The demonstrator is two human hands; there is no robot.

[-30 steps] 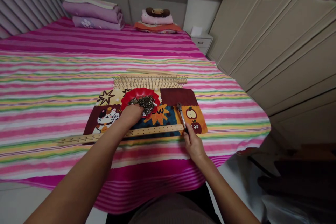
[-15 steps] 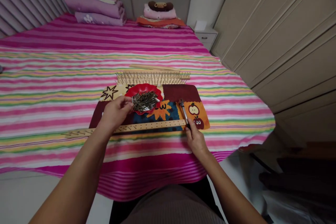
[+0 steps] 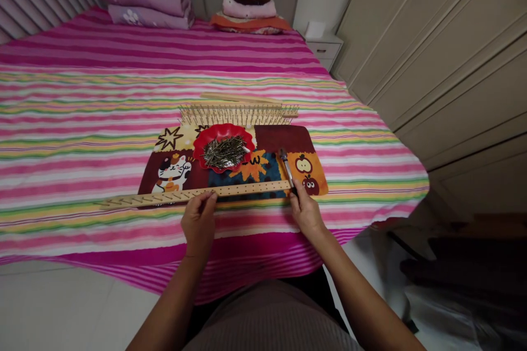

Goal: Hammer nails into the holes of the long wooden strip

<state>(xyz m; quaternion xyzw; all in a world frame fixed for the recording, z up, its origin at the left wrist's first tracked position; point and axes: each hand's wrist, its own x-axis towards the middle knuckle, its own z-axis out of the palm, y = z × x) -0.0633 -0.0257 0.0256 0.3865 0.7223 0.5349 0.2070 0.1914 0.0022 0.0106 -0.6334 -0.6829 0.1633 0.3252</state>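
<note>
With fingertips pinched together, my left hand [image 3: 200,222] is at the front edge of a long wooden strip [image 3: 242,189]. A small nail barely shows between the fingers. Slanting nails stand in the strip's left part; a row of small holes runs along its right part. My right hand [image 3: 305,211] is closed round the dark handle of a hammer [image 3: 287,170], whose metal shaft and head point away from me, over the strip's right end. Behind the strip, a red scalloped bowl [image 3: 198,145] holds a heap of loose nails [image 3: 224,152].
A patterned mat [image 3: 284,140] lies under the bowl and strip on a striped bedspread [image 3: 362,159]. Beyond it are wooden strips bristling with upright nails [image 3: 239,115]. Folded bedding [image 3: 144,3] lies at the back left, a small nightstand [image 3: 324,49] at the back right.
My left hand has moved from the bowl's left side toward me and right, down to the wooden strip. My right hand still grips the hammer in nearly the same place. The view has shifted slightly.
</note>
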